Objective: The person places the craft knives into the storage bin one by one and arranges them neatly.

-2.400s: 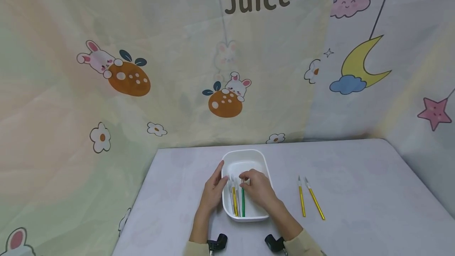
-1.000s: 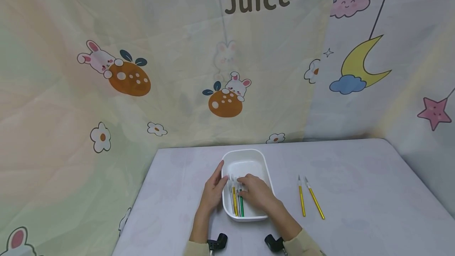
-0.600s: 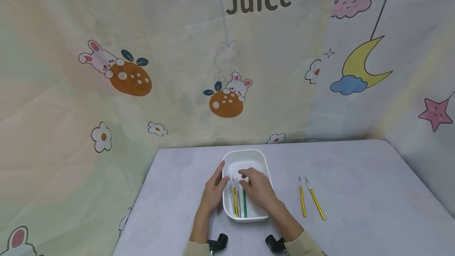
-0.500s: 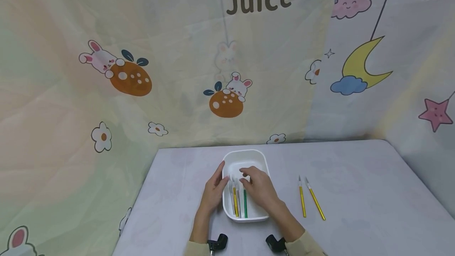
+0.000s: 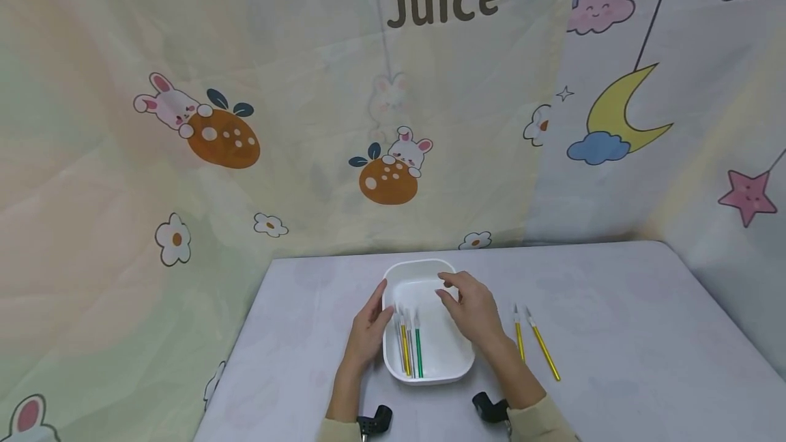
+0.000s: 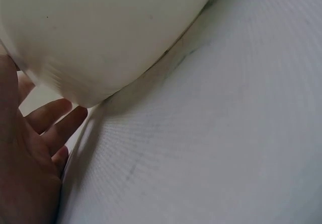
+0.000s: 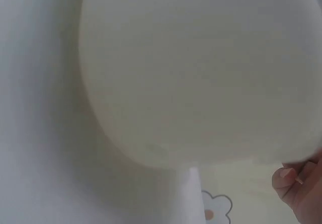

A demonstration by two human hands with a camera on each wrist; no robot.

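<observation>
Okay, your right hand (image 5: 474,307) is empty, fingers parted; left hand (image 5: 367,333) holds tray (image 5: 447,355); low forearm (image 5: 514,374) could roll yellow sticks (image 5: 544,350).

The table (image 5: 620,316) in front of me has a pale, faintly mottled top. On it, left of the middle, sits 1 white tray (image 5: 424,382) with rounded corners; to its right lie 2 slim yellow-handled tools (image 5: 546,352), spread slightly towards me.

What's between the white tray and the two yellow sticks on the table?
In the head view, the person's right hand and forearm come between them.
</observation>
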